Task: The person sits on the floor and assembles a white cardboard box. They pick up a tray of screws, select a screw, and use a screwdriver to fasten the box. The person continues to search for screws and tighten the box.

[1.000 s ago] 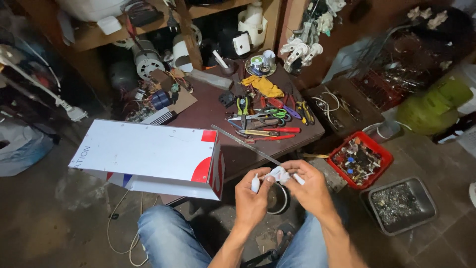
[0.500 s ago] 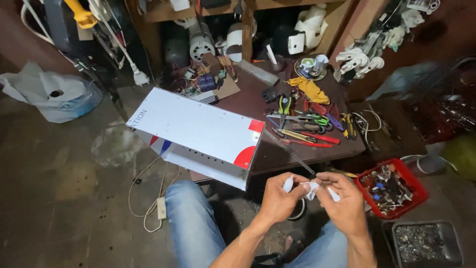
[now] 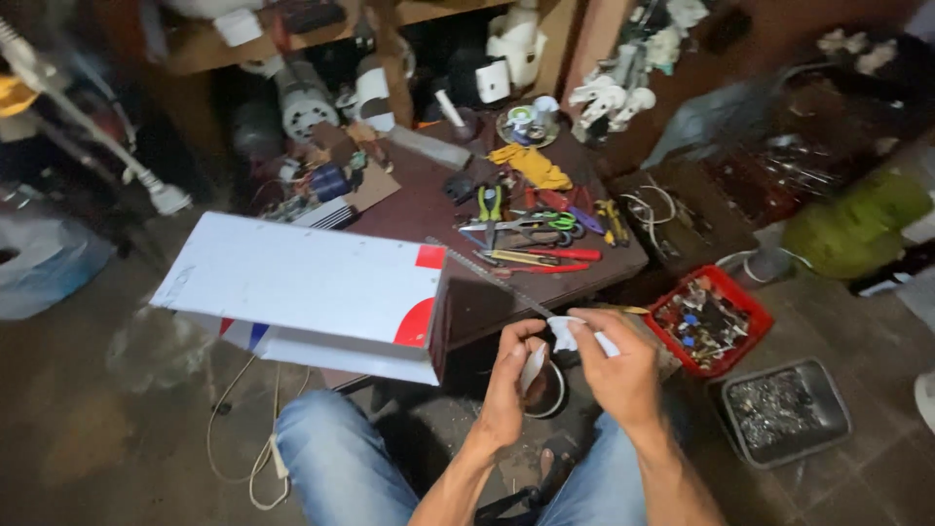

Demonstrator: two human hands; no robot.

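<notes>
Both hands meet over the person's lap, just in front of the near edge of a low dark table point(image 3: 429, 209). The left hand point(image 3: 508, 390) pinches a small white piece point(image 3: 534, 367) between thumb and fingertips, holding it upright. The right hand point(image 3: 614, 375) closes its thumb and forefinger on a second white piece point(image 3: 568, 332), which juts out past the knuckles toward the table. The two pieces lie near each other; whether they touch cannot be told. Beneath the hands sits a small round dark-rimmed container point(image 3: 550, 394), partly hidden by the left hand. The person's knees in blue jeans point(image 3: 336, 458) frame the scene below. Left of the hands, a long white box point(image 3: 302, 282) with red and blue markings rests on the table corner and overhangs it. Farther back on the table lie pliers, scissors and screwdrivers point(image 3: 536, 234) and a yellow cloth point(image 3: 531, 166). To the right, on the floor, stand a red tray of small parts point(image 3: 745, 307) and a grey tray of metal bits point(image 3: 838, 419).
</notes>
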